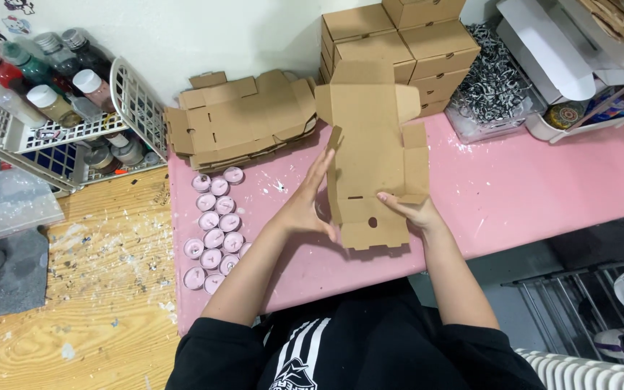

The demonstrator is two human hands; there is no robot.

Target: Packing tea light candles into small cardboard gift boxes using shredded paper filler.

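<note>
Our hands come first: the left hand (310,206) is open, fingers straight and together, its palm laid flat against the left side flap of a flat box blank (371,155); the right hand (412,209) is closed in a pinch on the blank's lower right corner, thumb on top. The box blank is an unfolded die-cut sheet of brown cardboard, lying lengthwise away from us on the pink surface (543,188), its left flap partly raised. We judge it light, thin and fairly stiff, ready to bend along its scored lines and to crease if forced elsewhere; the edges of the side flaps and the corners look the best places to take hold, not the middle panel. Just left of the left hand, a cluster of pink tealight candles (214,231) stands in loose rows on the same surface. Beyond them, a stack of flat blanks (243,119) of the same brown cardboard. Behind the blank in hand, against the wall, folded brown boxes (399,40) are piled. To their right, a clear tub of black-and-white paper shred (492,79). Far left, off the pink surface, a white wire basket (74,130) holds small bottles (45,68) with coloured contents. Far right, a white tray (565,65) of assorted items.
</note>
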